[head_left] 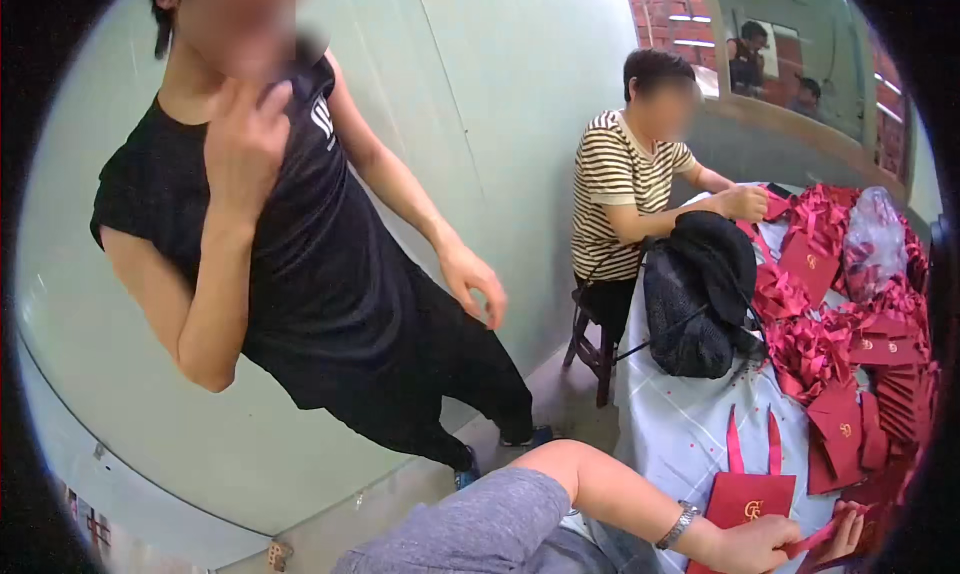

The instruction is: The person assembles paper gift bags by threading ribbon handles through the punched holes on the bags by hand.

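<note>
At the lower right, my left hand, with a metal watch on its wrist, is closed on a red ribbon. The ribbon runs across to my right hand, whose fingers are bent around it near the picture's edge; part of that hand is hidden. Just beyond my left hand, a red paper bag with a gold emblem lies on the table, its two ribbon handles stretched away from me. More red bags lie close by to the right.
A white-covered table holds heaps of red ribbons, stacked bags, a clear plastic bag and a black mesh bag. A person in a striped shirt sits at its far end handling ribbon. Another person in black stands at left.
</note>
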The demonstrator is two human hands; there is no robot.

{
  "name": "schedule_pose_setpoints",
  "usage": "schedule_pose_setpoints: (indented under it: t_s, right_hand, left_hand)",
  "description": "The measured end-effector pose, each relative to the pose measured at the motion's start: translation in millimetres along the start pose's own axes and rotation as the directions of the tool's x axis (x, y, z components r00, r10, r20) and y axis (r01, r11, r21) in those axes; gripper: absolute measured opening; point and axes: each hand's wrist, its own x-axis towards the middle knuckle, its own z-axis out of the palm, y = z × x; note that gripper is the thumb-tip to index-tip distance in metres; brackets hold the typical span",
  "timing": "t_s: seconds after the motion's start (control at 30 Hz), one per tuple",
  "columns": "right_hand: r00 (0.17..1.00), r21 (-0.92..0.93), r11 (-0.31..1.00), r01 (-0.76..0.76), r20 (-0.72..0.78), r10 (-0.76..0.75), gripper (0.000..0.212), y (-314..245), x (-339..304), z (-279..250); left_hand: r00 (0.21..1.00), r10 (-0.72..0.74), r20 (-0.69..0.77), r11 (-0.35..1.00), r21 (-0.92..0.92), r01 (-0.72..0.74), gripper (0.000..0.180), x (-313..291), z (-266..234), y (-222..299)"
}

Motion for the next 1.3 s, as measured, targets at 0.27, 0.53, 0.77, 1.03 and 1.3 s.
schedule_pose_setpoints:
  t_s: [0.27, 0.53, 0.77, 1.03, 1.3]
  right_hand:
    - [0.964, -0.032, 0.995, -0.09, -0.255, 0.079, 0.009, -61, -19, 82]
    - [0.945, -0.029, 0.991, -0.13, -0.307, 0.115, 0.024, -61, -30, 75]
    - [0.958, -0.013, 0.983, -0.181, -0.226, 0.174, 0.017, -30, -19, 53]
    - [0.936, 0.066, 0.988, -0.142, -0.315, 0.156, 0.027, -47, -36, 74]
    - [0.959, 0.015, 0.981, -0.195, -0.207, 0.194, 0.022, -60, -23, 105]
  left_hand:
    - [0.992, -0.054, 0.111, 0.974, -0.214, 0.077, 0.031, -34, 29, -3]
    - [0.935, -0.108, 0.338, 0.882, -0.402, 0.247, 0.031, -99, 31, 40]
    - [0.846, -0.127, 0.519, 0.819, -0.426, 0.384, 0.034, -104, 60, 27]
    - [0.841, -0.096, 0.533, 0.934, -0.243, 0.261, 0.036, -110, 83, 15]
    - [0.809, -0.161, 0.566, 0.985, 0.041, 0.167, 0.025, -115, 64, -23]
